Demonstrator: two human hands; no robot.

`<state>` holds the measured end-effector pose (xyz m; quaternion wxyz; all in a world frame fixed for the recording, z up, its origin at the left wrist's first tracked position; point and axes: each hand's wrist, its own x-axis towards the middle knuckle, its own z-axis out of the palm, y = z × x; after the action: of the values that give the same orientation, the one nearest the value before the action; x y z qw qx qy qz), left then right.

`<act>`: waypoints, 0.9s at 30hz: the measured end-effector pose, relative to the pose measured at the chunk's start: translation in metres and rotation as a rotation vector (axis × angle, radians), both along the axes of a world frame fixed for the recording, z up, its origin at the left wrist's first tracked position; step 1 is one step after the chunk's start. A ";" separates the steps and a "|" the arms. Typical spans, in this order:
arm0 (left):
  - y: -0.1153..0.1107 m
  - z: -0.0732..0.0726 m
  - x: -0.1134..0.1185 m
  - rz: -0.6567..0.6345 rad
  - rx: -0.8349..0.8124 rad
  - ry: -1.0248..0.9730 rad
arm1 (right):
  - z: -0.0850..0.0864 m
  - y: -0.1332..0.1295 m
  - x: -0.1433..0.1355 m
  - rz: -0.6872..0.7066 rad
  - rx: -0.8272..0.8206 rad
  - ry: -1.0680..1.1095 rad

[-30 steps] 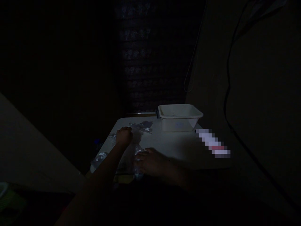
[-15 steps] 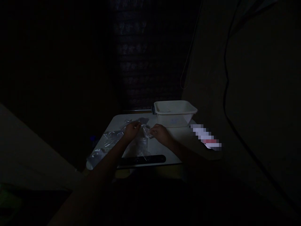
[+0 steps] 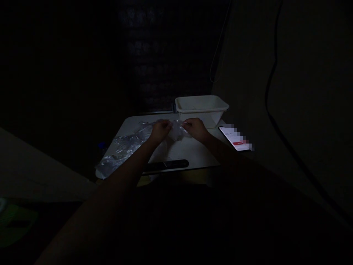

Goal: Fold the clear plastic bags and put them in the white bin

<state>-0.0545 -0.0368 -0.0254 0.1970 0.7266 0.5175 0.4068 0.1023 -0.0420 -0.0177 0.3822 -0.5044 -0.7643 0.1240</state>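
Between my two hands, above the white table, a clear plastic bag (image 3: 177,131) is stretched. My left hand (image 3: 161,131) pinches its left side with closed fingers. At its right side my right hand (image 3: 196,129) is closed on the same bag. More crumpled clear plastic bags (image 3: 128,143) lie on the table to the left, partly hidden behind my left forearm. The room is very dark, so the bag's edges and any contents are hard to make out.
A white plastic tub (image 3: 202,110) stands at the table's (image 3: 198,154) back right. A lit phone (image 3: 235,139) lies at the right edge. Along the front edge runs a dark slot (image 3: 168,165). A blue-capped bottle (image 3: 102,145) is beyond the left edge. A cable (image 3: 268,92) hangs at right.
The view has tilted, so the table sits higher in it. Both hands have come up with the bag, now spread between them; before, it hung bunched toward the right hand.
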 end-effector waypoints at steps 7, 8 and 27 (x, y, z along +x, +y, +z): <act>0.000 -0.005 -0.006 0.034 -0.063 -0.262 | -0.005 0.006 0.021 -0.078 -0.038 0.060; 0.000 -0.005 -0.006 0.025 -0.072 -0.288 | -0.005 0.006 0.022 -0.091 -0.051 0.070; -0.009 -0.003 0.001 0.138 -0.227 -0.131 | -0.005 -0.018 0.005 0.075 0.030 -0.327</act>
<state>-0.0538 -0.0457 -0.0285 0.2828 0.6342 0.5952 0.4045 0.1074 -0.0596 -0.0230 0.2555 -0.4832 -0.8363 0.0430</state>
